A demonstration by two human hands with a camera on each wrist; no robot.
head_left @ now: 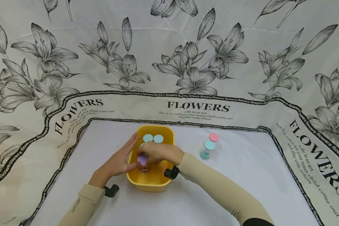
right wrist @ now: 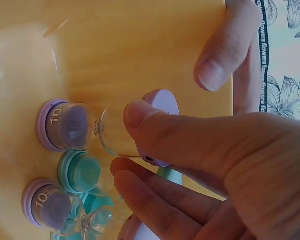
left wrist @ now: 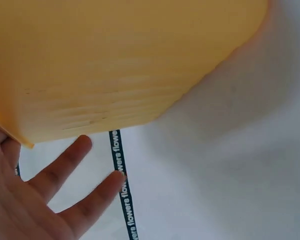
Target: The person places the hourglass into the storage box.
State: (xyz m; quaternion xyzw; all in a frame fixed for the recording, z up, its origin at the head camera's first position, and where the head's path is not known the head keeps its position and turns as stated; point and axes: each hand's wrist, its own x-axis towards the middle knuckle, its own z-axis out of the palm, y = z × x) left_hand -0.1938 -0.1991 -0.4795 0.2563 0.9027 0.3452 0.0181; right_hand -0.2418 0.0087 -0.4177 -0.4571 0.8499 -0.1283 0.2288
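Note:
A yellow plastic basin point(head_left: 151, 187) stands on the white tablecloth. My left hand point(head_left: 115, 164) holds its left rim, thumb point(right wrist: 212, 75) inside; two other fingers point(left wrist: 90, 202) extend outside the wall. Inside the basin my right hand point(head_left: 159, 152) pinches a sand timer point(head_left: 143, 160) with purple ends near its top cap point(right wrist: 165, 100). This timer stands upright, its base marked 10. Beside it are another purple-ended sand timer point(right wrist: 50, 205) and a teal one point(right wrist: 82, 172). Farther back in the basin show teal caps point(head_left: 148, 138), partly hidden by my right hand.
Right of the basin, a teal sand timer point(head_left: 207, 150) stands on the cloth, with a pink-capped one point(head_left: 214, 137) just behind it. A flower-printed cloth point(head_left: 197, 106) rises behind and around the white surface. Each wrist carries a small black camera point(head_left: 111, 191).

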